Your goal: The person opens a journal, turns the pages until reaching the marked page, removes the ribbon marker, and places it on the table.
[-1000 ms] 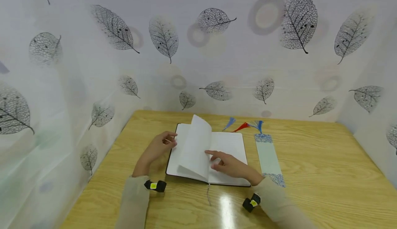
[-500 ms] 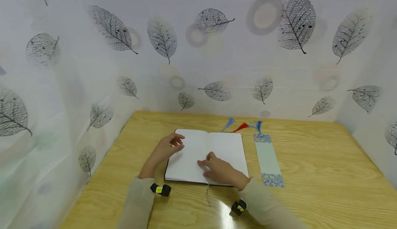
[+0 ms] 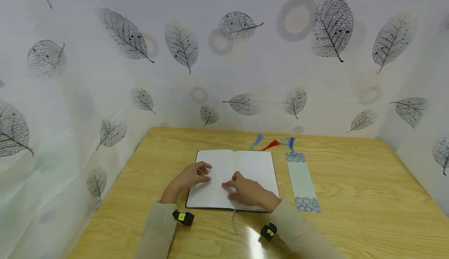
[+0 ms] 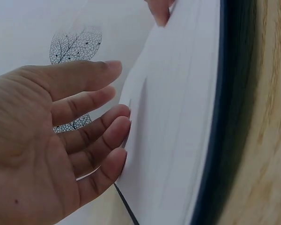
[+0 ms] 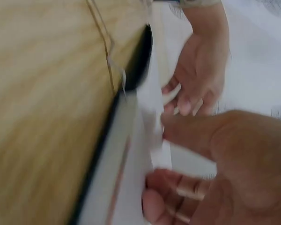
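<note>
An open notebook (image 3: pixel 252 163) with blank white pages and a dark cover lies flat on the table. My left hand (image 3: pixel 189 177) is over its left page, fingers loosely bent; in the left wrist view the fingertips touch the paper. My right hand (image 3: pixel 247 190) rests lower on the notebook, near the centre fold. In the right wrist view its thumb (image 5: pixel 192 131) is stretched out and the other fingers bend against the paper, with nothing gripped. A thin ribbon (image 3: pixel 234 224) hangs from the bottom of the spine.
A pale bookmark (image 3: pixel 302 179) with blue patterned ends and a blue tassel (image 3: pixel 291 144) lies right of the notebook. A red tassel (image 3: pixel 270 145) and a lighter blue tassel (image 3: pixel 257 141) show beyond its top edge. Leaf-printed curtains (image 3: pixel 238 68) surround the wooden table (image 3: pixel 357 181).
The raised leaf has come down onto the left side, so the notebook now lies flat. My right hand moved left and down with it; my left hand shifted right and lower over the left page.
</note>
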A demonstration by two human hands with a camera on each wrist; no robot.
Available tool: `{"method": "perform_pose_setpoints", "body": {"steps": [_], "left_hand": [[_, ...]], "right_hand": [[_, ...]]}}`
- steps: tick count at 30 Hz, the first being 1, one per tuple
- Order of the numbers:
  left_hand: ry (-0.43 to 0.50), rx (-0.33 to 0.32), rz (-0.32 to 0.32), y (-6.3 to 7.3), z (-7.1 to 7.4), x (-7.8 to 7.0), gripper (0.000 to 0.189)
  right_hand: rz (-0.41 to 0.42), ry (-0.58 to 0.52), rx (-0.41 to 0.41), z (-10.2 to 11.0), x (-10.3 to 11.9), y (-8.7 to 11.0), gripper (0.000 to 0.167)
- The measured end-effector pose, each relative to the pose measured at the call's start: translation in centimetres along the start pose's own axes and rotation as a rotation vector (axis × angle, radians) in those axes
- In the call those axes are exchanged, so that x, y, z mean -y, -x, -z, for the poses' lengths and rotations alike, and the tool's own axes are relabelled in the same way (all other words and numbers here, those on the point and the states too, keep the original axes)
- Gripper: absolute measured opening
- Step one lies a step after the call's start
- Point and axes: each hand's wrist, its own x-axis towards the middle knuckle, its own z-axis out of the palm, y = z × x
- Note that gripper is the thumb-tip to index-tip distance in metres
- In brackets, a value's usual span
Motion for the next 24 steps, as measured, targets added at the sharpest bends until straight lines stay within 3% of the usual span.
{"method": "perform_pose_setpoints", "body": {"steps": [4, 10, 17, 24], "left_hand": [[-0.023, 0.002, 0.017, 0.2, -0.1, -0.2, 0.036], [-0.078, 0.001, 0.000, -0.1, -0.6, -0.2, 0.037], [-0.091, -0.002, -0.003, -0.2, -0.7, -0.1, 0.036], [-0.067, 0.000, 0.001, -0.2, -0.7, -0.1, 0.036]], "right_hand": [[-0.004, -0.114, -0.044, 1.7, -2.0, 0.0, 0.031], [-0.157, 0.025, -0.168, 4.0, -6.8, -0.3, 0.030], [-0.275, 0.036, -0.230, 4.2, -11.7, -0.2, 0.037], [-0.291, -0.010, -0.226, 3.9, -14.3, -0.4, 0.046]]}}
